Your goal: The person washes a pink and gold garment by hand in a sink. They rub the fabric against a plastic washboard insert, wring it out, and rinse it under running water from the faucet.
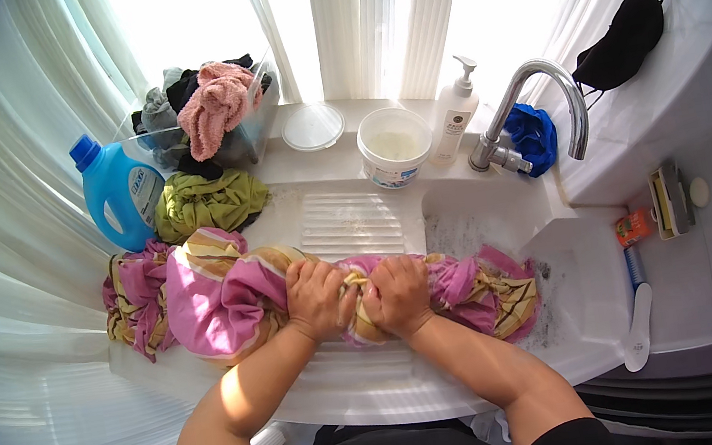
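A long, bunched pink and yellow striped cloth (pixel 218 302) stretches across the white laundry sink (pixel 590 278), from the left end of its washboard to the basin on the right. My left hand (pixel 319 297) is closed around the cloth near its middle. Close beside it, my right hand (pixel 399 294) grips the same cloth, with a narrow twisted stretch between the two fists. The right end of the cloth lies in the basin, where some suds show. Its left end is heaped up on the sink's left side. Part of the ribbed washboard (pixel 347 224) shows behind my hands.
Back left stand a blue detergent bottle (pixel 120 193), a crumpled green garment (pixel 213 200) and a clear bin (pixel 262 126) of clothes. A white tub (pixel 397 149), a pump bottle (pixel 454 114) and the tap (pixel 493 145) line the back. A brush (pixel 640 322) lies right.
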{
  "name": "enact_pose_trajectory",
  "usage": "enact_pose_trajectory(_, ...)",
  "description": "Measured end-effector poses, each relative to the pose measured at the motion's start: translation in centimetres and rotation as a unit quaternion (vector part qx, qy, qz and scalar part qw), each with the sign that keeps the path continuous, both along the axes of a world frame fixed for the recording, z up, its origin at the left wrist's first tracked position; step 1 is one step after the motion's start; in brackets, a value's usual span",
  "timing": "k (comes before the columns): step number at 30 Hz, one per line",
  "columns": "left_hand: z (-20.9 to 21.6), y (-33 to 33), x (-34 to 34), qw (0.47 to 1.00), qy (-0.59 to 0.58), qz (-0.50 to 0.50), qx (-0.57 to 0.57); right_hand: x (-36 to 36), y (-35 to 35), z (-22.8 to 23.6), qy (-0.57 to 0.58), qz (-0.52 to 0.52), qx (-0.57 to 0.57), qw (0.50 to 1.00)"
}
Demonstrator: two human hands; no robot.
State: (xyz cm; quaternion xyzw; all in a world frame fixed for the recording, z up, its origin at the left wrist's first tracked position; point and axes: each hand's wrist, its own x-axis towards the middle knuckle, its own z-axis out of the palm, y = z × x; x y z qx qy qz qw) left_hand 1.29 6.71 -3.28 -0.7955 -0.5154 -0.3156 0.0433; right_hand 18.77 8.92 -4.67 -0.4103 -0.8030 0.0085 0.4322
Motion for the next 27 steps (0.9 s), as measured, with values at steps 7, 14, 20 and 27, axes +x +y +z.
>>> enact_pose_trajectory(7,2.9,9.3,-0.2,0.949,0.046,0.069,-0.305,-0.8,8.9,1.8,-0.169,-0.149,-0.333,0.916)
enact_pose_trajectory(14,4.2,-6.9,0.3,0.992,0.108,-0.054,-0.031,5.8,-6.5,3.9,-0.134,0.089,-0.067,0.985)
enact_pose_trajectory(20,0.6,2.8,0.4,1.0,-0.022,0.001,-0.002,2.1,3.2,-0.1,-0.014,0.012,-0.113,0.993)
enact_pose_trajectory(27,3.5,8.4,0.2,0.926,0.087,0.029,-0.366,1.5,7.7,1.8,-0.141,-0.005,-0.357,0.924)
